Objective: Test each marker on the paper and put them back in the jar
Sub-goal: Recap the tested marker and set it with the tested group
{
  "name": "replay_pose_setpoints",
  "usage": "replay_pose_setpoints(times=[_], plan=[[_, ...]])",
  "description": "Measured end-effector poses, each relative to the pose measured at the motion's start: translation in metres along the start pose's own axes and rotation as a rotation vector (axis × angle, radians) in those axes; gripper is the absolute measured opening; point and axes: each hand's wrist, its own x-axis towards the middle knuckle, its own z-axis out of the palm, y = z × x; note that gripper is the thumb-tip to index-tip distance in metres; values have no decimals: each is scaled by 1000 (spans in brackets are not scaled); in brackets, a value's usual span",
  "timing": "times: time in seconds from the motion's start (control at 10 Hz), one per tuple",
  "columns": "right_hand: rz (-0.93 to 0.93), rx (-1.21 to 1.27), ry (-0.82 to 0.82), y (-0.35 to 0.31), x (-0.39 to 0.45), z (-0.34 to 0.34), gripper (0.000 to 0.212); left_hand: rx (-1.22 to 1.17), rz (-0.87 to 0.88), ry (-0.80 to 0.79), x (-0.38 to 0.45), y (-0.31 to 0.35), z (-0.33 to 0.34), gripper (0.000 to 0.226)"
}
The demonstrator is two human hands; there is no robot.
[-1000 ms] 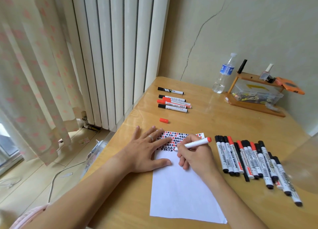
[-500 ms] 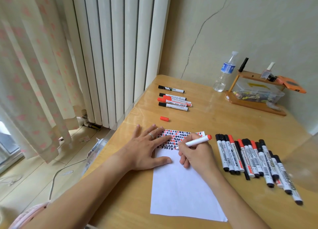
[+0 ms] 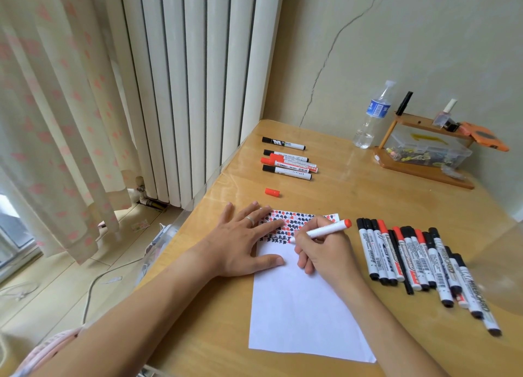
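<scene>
A white sheet of paper (image 3: 300,306) lies on the wooden table, its top strip filled with red and black marks. My left hand (image 3: 243,243) lies flat on the paper's upper left corner, fingers spread. My right hand (image 3: 322,252) grips a white marker with a red end (image 3: 325,230), its tip touching the paper at the marked strip. The marker's red cap (image 3: 272,192) lies loose on the table above the paper. Several capped red and black markers (image 3: 418,263) lie in a row to the right. Several more markers (image 3: 287,161) lie farther back. No jar shows.
A water bottle (image 3: 372,116) stands at the back by the wall. Next to it is a wooden rack (image 3: 424,170) holding a clear plastic box and an orange object. A white radiator and a curtain stand left of the table's edge.
My right hand has shifted the marker tip slightly along the marked strip. My left hand stays flat on the paper.
</scene>
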Motion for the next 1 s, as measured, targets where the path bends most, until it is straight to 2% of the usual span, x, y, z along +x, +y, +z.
replay_pose_setpoints(times=[0.6,0.9,1.0], plan=[[17,8,13,-2,0,-1,12,3,4,-5,0,-1,1,83],[24,18,-42,-1,1,-2,14,-5,7,4,0,0,1,83],[-3,45,-7,0,1,-2,12,-1,7,12,0,0,0,83]])
